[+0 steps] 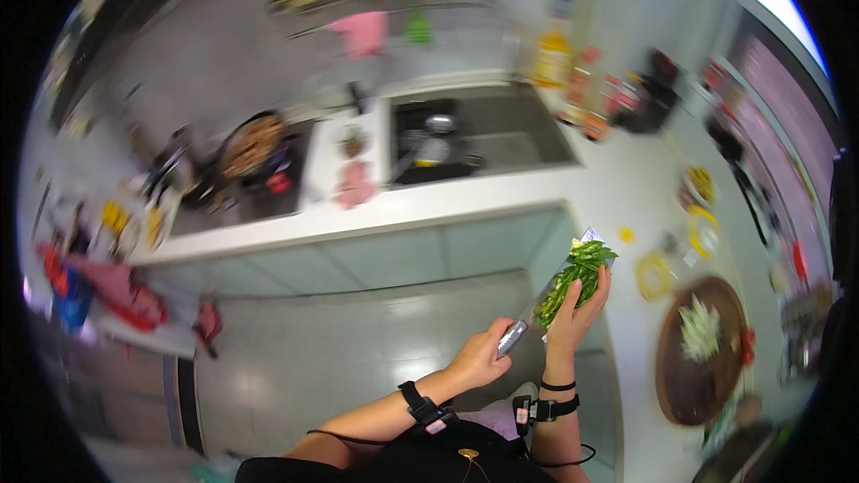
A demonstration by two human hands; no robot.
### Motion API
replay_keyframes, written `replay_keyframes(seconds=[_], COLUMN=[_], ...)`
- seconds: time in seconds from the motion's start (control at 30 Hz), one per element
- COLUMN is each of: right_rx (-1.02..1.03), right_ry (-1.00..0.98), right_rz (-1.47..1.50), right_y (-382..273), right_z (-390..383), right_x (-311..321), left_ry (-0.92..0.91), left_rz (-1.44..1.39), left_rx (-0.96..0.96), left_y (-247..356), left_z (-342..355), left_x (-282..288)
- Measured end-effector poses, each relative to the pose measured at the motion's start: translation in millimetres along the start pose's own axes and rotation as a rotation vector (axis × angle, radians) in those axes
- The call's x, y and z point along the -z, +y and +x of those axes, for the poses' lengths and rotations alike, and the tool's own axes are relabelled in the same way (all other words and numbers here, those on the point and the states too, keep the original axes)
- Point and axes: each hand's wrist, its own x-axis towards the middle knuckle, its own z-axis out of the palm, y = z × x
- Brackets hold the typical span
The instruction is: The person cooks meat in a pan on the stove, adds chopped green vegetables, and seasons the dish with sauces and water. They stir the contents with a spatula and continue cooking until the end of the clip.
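Observation:
My left hand point(483, 360) is closed around the grey handle of a kitchen knife point(512, 338). The blade points up and to the right, with a heap of sliced green peppers point(573, 279) lying along it. Fingers of my right hand point(580, 311) curl against the heap from the right, holding it on the blade. Much of the blade is hidden under the peppers. Both hands are in front of the counter edge, above the floor side.
Pale slices lie on a round wooden board point(701, 353) on the right counter. A sink point(514, 139) is set into the far counter, bottles point(601, 107) by its right corner. Further left, a pan of brown food point(254, 145) sits on the stove.

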Motion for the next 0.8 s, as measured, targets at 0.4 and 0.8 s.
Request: replay_keyframes(seconds=[0.4, 0.8], right_rx=[0.325, -0.008], right_ry=[-0.556, -1.166], right_rz=[0.596, 0.750], right_y=[-279, -411], right_z=[-80, -62], right_x=[-363, -637], left_ry=[0.842, 1.145], left_rz=[0.141, 0.751], left_rx=[0.375, 0.429], left_y=[-67, -155], left_z=[-62, 27], left_x=[323, 562])
